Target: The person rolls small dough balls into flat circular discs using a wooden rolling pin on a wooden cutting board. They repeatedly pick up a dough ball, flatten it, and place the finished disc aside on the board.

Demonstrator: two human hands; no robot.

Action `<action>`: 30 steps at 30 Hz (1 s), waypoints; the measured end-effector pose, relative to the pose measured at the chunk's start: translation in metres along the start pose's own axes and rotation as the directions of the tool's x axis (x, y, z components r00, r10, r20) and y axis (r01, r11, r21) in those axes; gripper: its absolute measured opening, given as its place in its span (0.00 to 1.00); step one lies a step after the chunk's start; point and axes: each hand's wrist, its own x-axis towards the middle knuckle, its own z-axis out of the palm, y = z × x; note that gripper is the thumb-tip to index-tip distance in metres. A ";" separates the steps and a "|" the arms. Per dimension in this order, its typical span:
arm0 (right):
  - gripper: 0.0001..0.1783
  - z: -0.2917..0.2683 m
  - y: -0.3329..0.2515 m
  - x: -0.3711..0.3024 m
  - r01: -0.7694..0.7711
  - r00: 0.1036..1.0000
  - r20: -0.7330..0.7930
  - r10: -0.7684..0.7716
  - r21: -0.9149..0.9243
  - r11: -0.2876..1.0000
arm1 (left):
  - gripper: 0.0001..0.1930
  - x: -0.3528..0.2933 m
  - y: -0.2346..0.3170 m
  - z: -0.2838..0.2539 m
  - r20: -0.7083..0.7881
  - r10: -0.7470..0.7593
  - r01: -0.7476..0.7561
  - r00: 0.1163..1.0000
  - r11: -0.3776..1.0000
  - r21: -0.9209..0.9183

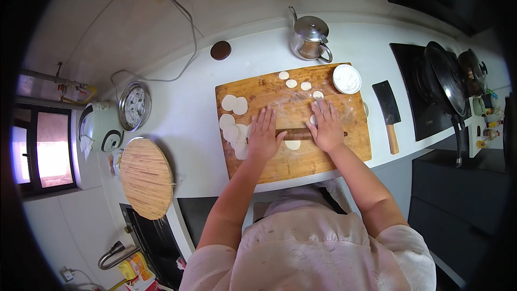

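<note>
A dark wooden rolling pin [296,133] lies across the cutting board [291,171], under both palms. My left hand [262,136] rests flat on its left part, fingers stretched forward. On its right part lies my right hand [326,128], also with fingers extended. A round dough wrapper [292,144] shows beneath the pin between the hands. Left of my left hand, several thin wrappers [230,130] overlap, partly covered by that hand; a smaller group of wrappers [240,105] sits above them. Small flattened dough pieces [291,83] dot the board's far side, with some around my right fingertips.
A white bowl of flour [347,78] stands on the board's far right corner. Right of the board lie a cleaver [386,105] and a hob with a wok [446,78]. Behind is a metal kettle [311,37]. A filled metal bowl [134,106] and round slatted tray [145,179] are left.
</note>
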 end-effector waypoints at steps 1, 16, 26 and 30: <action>0.36 0.002 0.001 0.002 -0.027 1.000 -0.007 0.027 -0.002 1.000 | 0.41 0.005 0.002 -0.002 0.008 -0.011 0.011 1.000 1.000 0.016; 0.40 -0.005 -0.001 -0.011 -0.055 0.996 0.073 0.052 0.045 0.997 | 0.37 0.000 0.005 -0.011 0.183 0.007 0.005 0.983 0.998 -0.065; 0.31 -0.014 -0.009 -0.082 0.133 0.988 0.063 -0.144 0.147 0.980 | 0.18 0.026 0.022 -0.019 0.237 0.149 -0.068 0.960 0.945 -0.319; 0.25 -0.018 -0.007 -0.087 0.128 0.979 0.122 -0.164 0.262 0.956 | 0.12 0.036 0.017 -0.006 0.261 0.141 -0.062 0.955 0.956 -0.287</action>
